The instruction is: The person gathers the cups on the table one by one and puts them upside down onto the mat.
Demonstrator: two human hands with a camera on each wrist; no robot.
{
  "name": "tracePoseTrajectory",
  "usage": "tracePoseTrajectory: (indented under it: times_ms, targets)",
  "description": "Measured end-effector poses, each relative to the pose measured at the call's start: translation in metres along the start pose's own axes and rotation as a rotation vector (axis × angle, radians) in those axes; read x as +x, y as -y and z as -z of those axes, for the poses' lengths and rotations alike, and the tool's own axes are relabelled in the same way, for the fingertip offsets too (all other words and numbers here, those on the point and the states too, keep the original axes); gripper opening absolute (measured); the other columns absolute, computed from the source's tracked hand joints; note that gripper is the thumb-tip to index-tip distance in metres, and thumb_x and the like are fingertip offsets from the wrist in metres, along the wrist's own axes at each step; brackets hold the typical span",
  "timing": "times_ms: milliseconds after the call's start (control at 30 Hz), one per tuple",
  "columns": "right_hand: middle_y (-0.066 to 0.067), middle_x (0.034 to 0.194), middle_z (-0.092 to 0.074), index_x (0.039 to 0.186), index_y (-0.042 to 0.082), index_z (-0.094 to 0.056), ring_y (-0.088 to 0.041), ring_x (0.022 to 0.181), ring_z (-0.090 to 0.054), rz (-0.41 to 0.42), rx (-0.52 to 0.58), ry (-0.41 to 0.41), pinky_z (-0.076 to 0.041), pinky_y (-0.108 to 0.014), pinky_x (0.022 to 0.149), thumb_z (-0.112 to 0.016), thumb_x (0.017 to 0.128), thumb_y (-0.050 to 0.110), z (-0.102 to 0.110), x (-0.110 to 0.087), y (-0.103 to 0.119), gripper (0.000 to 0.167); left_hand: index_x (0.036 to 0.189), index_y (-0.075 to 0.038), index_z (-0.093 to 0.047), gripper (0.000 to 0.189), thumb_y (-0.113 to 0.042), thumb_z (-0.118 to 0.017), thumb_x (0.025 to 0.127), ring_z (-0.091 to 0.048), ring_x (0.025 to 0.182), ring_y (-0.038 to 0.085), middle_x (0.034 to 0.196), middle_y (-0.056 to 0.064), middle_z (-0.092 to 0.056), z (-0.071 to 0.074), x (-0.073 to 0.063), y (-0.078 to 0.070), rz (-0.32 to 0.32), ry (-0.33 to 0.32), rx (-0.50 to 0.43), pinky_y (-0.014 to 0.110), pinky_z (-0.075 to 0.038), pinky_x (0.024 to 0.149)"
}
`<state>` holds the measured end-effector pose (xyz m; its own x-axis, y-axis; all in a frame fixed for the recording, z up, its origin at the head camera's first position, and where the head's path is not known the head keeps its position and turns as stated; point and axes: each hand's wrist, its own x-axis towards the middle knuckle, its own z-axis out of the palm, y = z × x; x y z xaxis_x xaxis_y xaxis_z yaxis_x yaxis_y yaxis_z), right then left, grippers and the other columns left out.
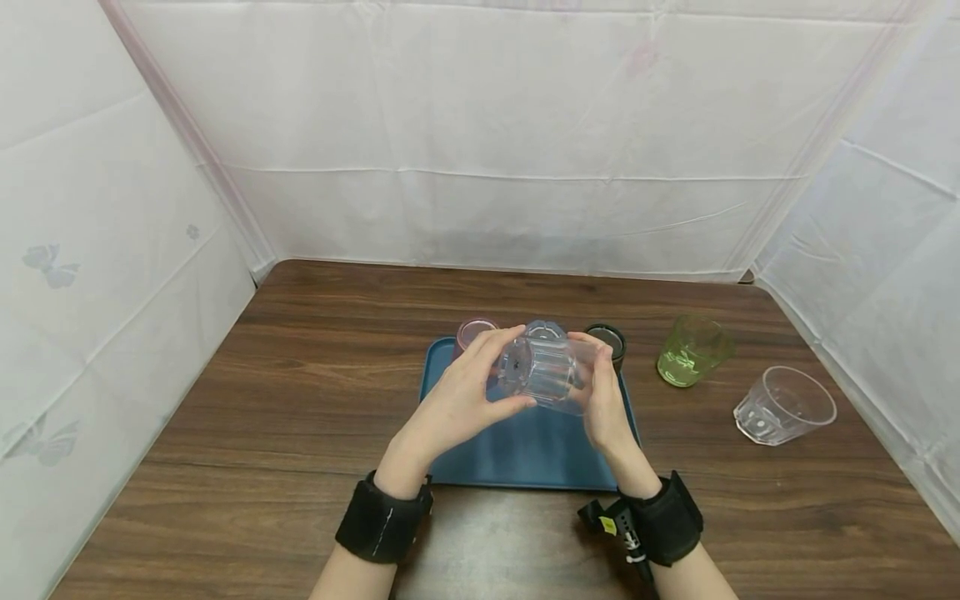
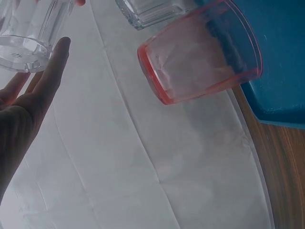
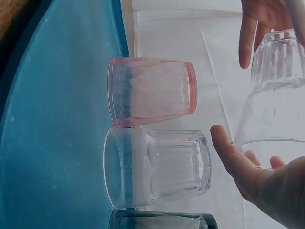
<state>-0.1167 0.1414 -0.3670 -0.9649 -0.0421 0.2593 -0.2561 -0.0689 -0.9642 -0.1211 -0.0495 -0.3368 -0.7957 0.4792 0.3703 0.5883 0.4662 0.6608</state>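
Note:
A clear faceted glass (image 1: 553,372) is held sideways above the tray, its base to the left and its wide mouth to the right. My left hand (image 1: 450,404) grips it around the base, thumb in front. At the mouth end, my right hand (image 1: 609,412) holds the rim. Beneath lies a blue tray (image 1: 525,458). Along its far side, a pink glass (image 3: 152,93), another clear glass (image 3: 159,167) and a dark grey glass (image 1: 609,337) stand mouth down in a row. The held glass partly hides the middle one in the head view.
To the right of the tray, a green glass (image 1: 692,354) and a clear glass (image 1: 783,406) stand mouth up on the brown wooden table (image 1: 300,375). White sheeting (image 1: 480,125) encloses the table at the back and both sides.

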Motion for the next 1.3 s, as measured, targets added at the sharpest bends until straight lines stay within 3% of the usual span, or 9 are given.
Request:
tracePoseTrajectory:
  times_ms: [333, 767, 1300]
  targets:
    - [0.004, 0.111, -0.051, 0.130, -0.002, -0.029, -0.008, 0.097, -0.059, -0.035, 0.101, 0.006, -0.053, -0.030, 0.072, -0.007, 0.096, 0.047, -0.0033, -0.0023, 0.0004, 0.063, 0.138, -0.015, -0.035, 0.079, -0.028, -0.077, 0.072, -0.047, 0.114, 0.016, 0.132, 0.004, -0.044, -0.0021, -0.0003, -0.0015, -0.022, -0.008, -0.034, 0.035, -0.047, 0.088]
    - [0.001, 0.116, -0.048, 0.130, -0.002, -0.028, -0.012, 0.102, -0.056, -0.095, 0.172, 0.003, -0.051, -0.030, 0.079, -0.002, 0.096, 0.046, -0.0068, -0.0036, -0.0033, 0.064, 0.139, -0.017, -0.034, 0.077, -0.029, -0.075, 0.074, -0.046, 0.118, 0.020, 0.132, 0.002, -0.043, -0.0048, -0.0006, -0.0036, -0.029, -0.024, -0.056, 0.037, -0.045, 0.091]
    - [0.004, 0.111, -0.054, 0.135, -0.003, -0.026, -0.011, 0.099, -0.058, -0.133, 0.192, 0.020, -0.051, -0.031, 0.079, -0.005, 0.097, 0.046, -0.0070, -0.0046, -0.0034, 0.065, 0.137, -0.014, -0.036, 0.077, -0.029, -0.076, 0.073, -0.047, 0.113, 0.013, 0.129, 0.001, -0.045, -0.0046, -0.0017, -0.0055, -0.068, -0.051, -0.012, 0.034, -0.047, 0.086]
